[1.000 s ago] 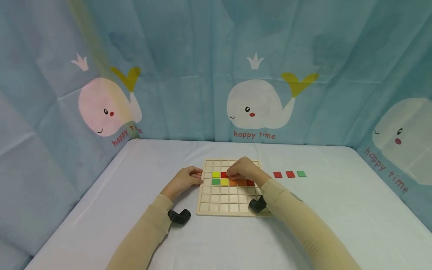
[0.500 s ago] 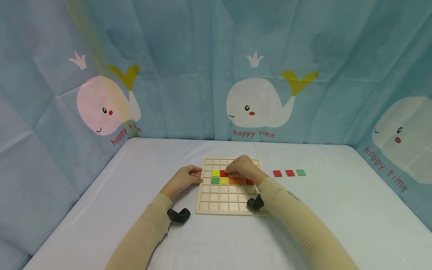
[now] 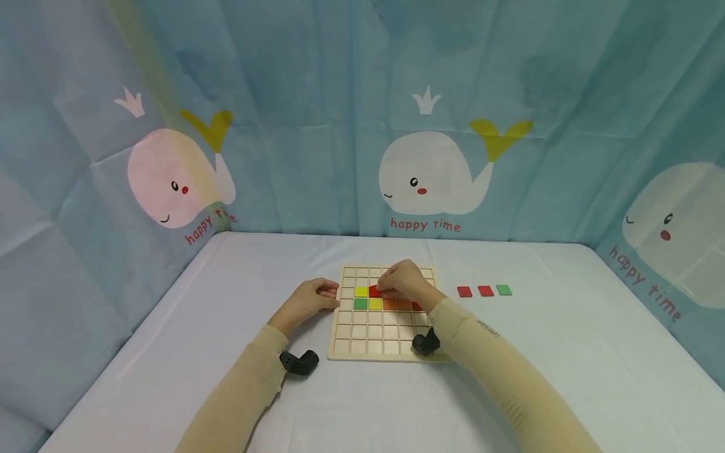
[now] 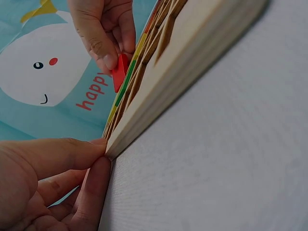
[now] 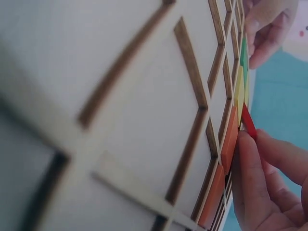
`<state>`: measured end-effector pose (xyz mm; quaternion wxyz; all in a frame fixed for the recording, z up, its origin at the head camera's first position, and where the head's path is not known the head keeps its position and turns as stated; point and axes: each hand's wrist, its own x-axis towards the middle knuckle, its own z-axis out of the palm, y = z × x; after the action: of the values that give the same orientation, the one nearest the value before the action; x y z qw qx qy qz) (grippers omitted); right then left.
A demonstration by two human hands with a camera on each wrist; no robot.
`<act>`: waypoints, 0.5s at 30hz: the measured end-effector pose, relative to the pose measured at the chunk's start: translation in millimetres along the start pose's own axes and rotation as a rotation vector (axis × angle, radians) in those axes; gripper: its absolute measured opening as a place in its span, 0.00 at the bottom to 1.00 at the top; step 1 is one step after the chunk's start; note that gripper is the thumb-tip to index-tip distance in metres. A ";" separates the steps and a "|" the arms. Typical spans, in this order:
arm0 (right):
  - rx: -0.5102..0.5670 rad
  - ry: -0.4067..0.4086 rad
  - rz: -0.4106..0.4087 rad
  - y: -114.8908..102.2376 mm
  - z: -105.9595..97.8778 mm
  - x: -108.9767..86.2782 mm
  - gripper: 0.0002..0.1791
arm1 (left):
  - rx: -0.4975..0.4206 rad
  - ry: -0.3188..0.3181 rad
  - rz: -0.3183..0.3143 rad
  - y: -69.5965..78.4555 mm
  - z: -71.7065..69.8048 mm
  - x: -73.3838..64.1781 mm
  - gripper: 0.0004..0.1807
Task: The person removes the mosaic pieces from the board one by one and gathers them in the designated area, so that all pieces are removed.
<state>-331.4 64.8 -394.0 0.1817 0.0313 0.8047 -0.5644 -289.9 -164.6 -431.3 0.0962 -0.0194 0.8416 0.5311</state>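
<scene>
A square wooden grid board [image 3: 389, 359] lies on the table. My left hand [image 3: 308, 302] pinches its left edge between thumb and fingers, as the left wrist view shows. Over the board, my right hand [image 3: 404, 279] holds a small red square tile [image 4: 119, 74] between thumb and fingertips. That tile stands tilted, with one edge down at the grid, right of a yellow tile [image 3: 361, 292]. The row nearer me holds a green tile [image 3: 360, 304], another yellow tile [image 3: 376, 304], two orange tiles [image 5: 230, 137] and a red one [image 3: 417, 306], partly hidden by my right hand.
Right of the board, two loose red tiles [image 3: 464, 292] and a loose green tile [image 3: 503, 289] lie in a line on the white tablecloth [image 3: 566, 340]. A blue curtain [image 3: 317, 182] with whale prints hangs behind the table. Each wrist wears a black camera mount [image 3: 300, 363].
The red tile in my right hand looks more tilted than before, and the right hand has shifted slightly left. My left hand keeps its place at the board's edge.
</scene>
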 end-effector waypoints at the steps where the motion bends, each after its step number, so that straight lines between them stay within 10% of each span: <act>1: -0.001 0.000 -0.001 0.4 -1.1 -0.5 0.06 | -0.002 0.000 0.000 0.3 0.3 -0.3 0.24; 15: -0.076 0.007 0.008 3.5 -39.9 -8.3 0.11 | -0.011 -0.002 -0.002 0.8 0.3 -0.5 0.25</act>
<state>-333.0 104.0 -382.5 0.1822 0.0298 0.8260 -0.5326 -289.5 -164.0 -430.6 0.0977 -0.0202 0.8384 0.5358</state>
